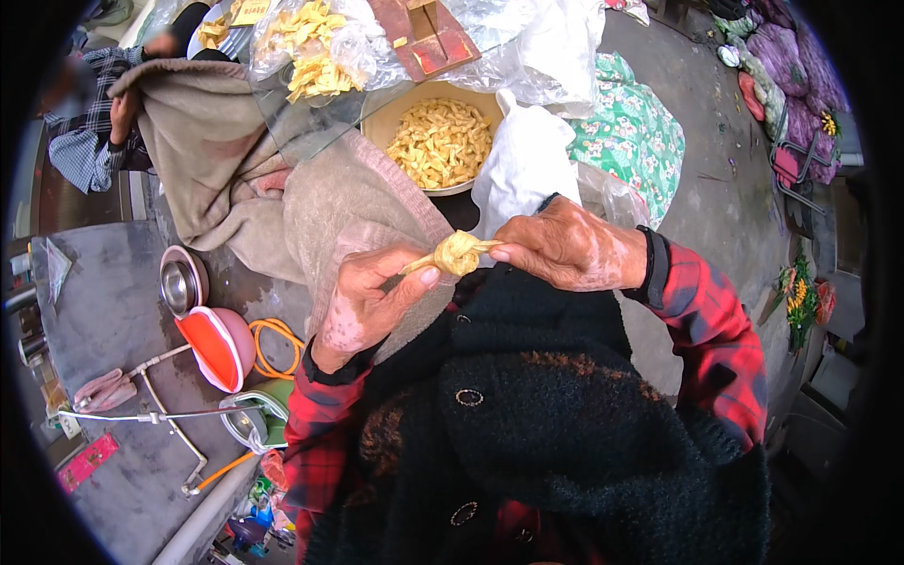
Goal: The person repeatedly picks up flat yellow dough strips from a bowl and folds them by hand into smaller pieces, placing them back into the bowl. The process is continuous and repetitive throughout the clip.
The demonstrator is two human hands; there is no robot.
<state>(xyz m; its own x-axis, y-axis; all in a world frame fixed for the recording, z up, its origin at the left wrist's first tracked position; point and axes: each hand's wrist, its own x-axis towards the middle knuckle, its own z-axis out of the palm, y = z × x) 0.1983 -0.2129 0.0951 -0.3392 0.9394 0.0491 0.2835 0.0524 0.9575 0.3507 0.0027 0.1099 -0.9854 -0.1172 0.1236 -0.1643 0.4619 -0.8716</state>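
Note:
A yellow strip, by its look tofu skin, tied in a knot [459, 253], is stretched between my two hands in front of my dark knitted vest. My left hand [378, 300] pinches one end between thumb and forefinger. The other end is gripped by the thumb and fingers of my right hand [568, 247]. Just beyond them stands a round basin [374, 116] with a pile of small yellow knots [441, 141] in it. Loose yellow strips [311, 42] lie in a clear plastic bag farther back.
A glass sheet [332, 123] juts over the basin's left side, with a red-brown wooden board [424, 35] behind. A brown blanket [282, 198] spreads at left, held by another person's hand [123, 116]. White cloth [526, 155] and a green patterned cloth [625, 134] lie at right.

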